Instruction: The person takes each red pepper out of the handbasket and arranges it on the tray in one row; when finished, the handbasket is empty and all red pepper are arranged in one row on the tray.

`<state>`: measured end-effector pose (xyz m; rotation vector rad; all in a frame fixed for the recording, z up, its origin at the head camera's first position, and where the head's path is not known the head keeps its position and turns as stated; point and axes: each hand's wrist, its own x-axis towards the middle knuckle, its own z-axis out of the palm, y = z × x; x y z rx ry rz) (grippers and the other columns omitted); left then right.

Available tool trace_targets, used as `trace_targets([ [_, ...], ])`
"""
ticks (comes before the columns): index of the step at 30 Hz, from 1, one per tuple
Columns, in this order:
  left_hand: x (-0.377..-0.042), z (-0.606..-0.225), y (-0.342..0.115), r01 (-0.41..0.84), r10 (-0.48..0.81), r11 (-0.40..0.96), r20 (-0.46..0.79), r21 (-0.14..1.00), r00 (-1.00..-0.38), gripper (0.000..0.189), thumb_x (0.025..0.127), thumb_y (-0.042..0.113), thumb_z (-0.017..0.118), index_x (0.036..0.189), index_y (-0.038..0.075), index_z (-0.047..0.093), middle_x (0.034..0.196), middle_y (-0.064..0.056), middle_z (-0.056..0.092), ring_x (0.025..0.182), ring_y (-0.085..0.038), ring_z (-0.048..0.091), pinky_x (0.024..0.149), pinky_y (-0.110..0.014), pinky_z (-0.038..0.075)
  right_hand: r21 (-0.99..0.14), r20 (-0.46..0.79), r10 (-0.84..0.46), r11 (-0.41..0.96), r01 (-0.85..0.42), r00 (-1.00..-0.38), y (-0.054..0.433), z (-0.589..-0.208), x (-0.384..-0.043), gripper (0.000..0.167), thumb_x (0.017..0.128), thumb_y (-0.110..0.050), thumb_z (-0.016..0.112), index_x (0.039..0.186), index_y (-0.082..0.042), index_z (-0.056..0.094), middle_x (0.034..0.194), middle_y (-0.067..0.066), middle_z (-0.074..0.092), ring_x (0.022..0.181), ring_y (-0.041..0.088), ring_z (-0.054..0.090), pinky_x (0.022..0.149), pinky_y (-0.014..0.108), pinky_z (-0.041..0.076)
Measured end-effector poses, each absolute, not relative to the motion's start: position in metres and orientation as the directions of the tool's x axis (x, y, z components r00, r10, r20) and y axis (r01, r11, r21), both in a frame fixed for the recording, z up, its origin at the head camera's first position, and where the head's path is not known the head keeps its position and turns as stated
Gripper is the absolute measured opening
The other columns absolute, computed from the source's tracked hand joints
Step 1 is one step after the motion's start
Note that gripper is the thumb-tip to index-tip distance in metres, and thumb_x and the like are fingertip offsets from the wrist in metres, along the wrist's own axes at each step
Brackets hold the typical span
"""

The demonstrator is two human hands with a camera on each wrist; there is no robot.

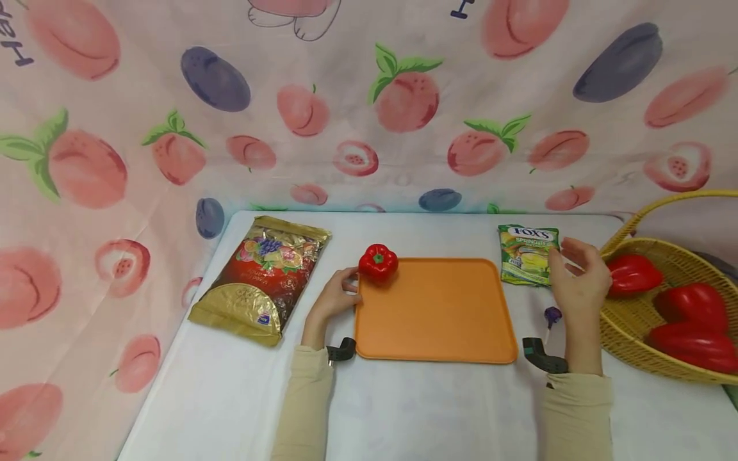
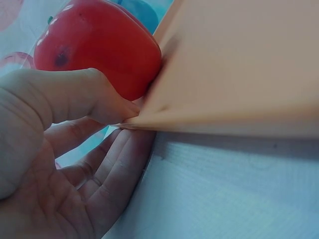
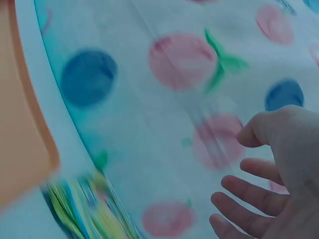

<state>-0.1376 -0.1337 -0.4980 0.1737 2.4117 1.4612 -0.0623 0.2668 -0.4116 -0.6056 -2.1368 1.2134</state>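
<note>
The left hand (image 1: 334, 298) pinches the smooth orange tray (image 1: 438, 320) beside a glossy red pepper (image 1: 378, 262). The right hand (image 1: 579, 275) hovers with loose, spread fingers, holding nothing, near a blurred candy packet (image 1: 528, 253).

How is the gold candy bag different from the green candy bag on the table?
The gold candy bag is clearly larger than the green candy bag. The gold one lies slanted, left of the orange tray; the green one lies nearly straight, at the tray's far right corner near the right hand. Both lie flat, untouched.
</note>
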Motion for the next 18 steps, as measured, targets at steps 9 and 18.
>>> trace_targets([
  [9, -0.134, -0.502, -0.138, -0.074, 0.243, 0.461, -0.206, 0.884, -0.948, 0.067, 0.076, -0.005, 0.069, 0.140, 0.004, 0.052, 0.127, -0.015, 0.055, 0.099, -0.026, 0.062, 0.077, -0.034, 0.054, -0.873, 0.113, 0.822, 0.350, 0.339, -0.558, 0.340, -0.411, -0.044, 0.042, 0.087, -0.030, 0.063, 0.125, -0.013, 0.067, 0.088, -0.024, 0.051, 0.091, 0.000, 0.054, 0.087, 0.017, 0.038],
  [18, -0.136, -0.499, -0.134, -0.051, 0.275, 0.461, -0.197, 0.886, -0.941, 0.068, 0.076, -0.005, 0.070, 0.141, 0.002, 0.051, 0.128, -0.017, 0.054, 0.099, -0.027, 0.063, 0.077, -0.033, 0.054, -0.756, -0.131, 0.803, 0.298, 0.582, -0.582, 0.384, -0.415, -0.040, 0.078, 0.088, -0.037, 0.050, 0.151, 0.003, 0.027, 0.150, 0.030, 0.028, 0.139, 0.047, 0.023, 0.113, 0.057, 0.019],
])
